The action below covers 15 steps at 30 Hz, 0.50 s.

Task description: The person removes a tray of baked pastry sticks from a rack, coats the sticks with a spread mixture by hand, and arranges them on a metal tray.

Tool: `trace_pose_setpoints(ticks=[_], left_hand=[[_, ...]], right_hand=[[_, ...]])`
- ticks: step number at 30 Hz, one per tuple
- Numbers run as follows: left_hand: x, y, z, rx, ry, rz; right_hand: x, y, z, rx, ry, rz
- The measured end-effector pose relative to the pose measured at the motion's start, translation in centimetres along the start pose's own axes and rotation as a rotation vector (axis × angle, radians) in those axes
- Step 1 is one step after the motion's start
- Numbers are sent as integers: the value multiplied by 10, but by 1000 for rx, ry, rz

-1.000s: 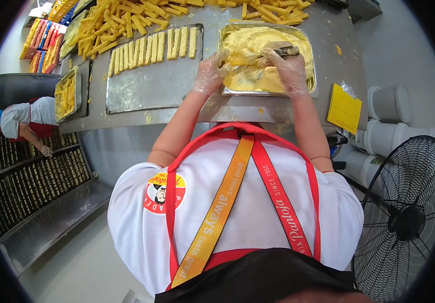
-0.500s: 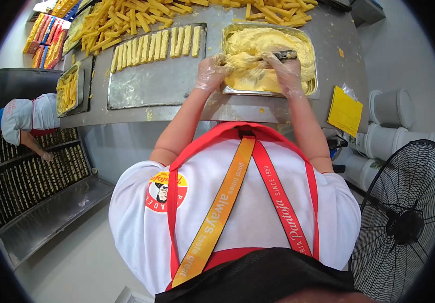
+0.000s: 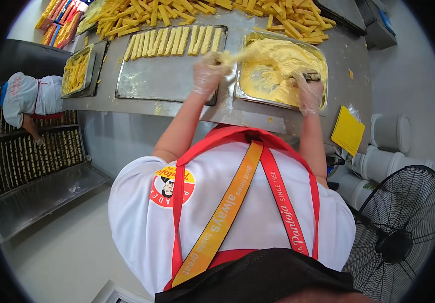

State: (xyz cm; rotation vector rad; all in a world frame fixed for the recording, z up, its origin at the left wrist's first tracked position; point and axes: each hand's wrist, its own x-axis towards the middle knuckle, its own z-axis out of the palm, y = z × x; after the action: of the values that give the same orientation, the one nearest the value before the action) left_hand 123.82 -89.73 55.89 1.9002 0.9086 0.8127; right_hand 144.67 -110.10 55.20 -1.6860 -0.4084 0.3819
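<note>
My left hand (image 3: 210,73), in a clear glove, is closed on a cream-coated stick (image 3: 235,55) between the flat tray and the cream tray. My right hand (image 3: 308,91), also gloved, grips a dark-handled tool (image 3: 310,77) over the right part of the cream. Pale yellow cream (image 3: 283,58) fills much of the metal tray (image 3: 237,93), with a thinner patch at its left. On the flat tray (image 3: 151,81) several coated sticks (image 3: 164,42) lie side by side along the far edge.
Piles of yellow sticks (image 3: 149,12) cover the far side of the table (image 3: 349,91). A small tray of sticks (image 3: 76,73) stands at the left. A yellow pad (image 3: 348,130) lies at the near right corner. Another person (image 3: 28,98) bends over racks at far left. A fan (image 3: 394,242) stands at right.
My hands have moved apart. The left one has lifted the coated stick out of the cream, leftward; the right one stays over the cream with the tool. The view has shifted slightly.
</note>
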Motion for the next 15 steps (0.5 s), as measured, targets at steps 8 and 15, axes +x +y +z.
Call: trace_pose_setpoints(ticks=[8,15], left_hand=[[57,-68,-66,205,389,-163],[75,-100,-54,25,364,-297]], right_hand=[[-13,15,6,18,6,-30],[-21,10,9,119,6,-37]])
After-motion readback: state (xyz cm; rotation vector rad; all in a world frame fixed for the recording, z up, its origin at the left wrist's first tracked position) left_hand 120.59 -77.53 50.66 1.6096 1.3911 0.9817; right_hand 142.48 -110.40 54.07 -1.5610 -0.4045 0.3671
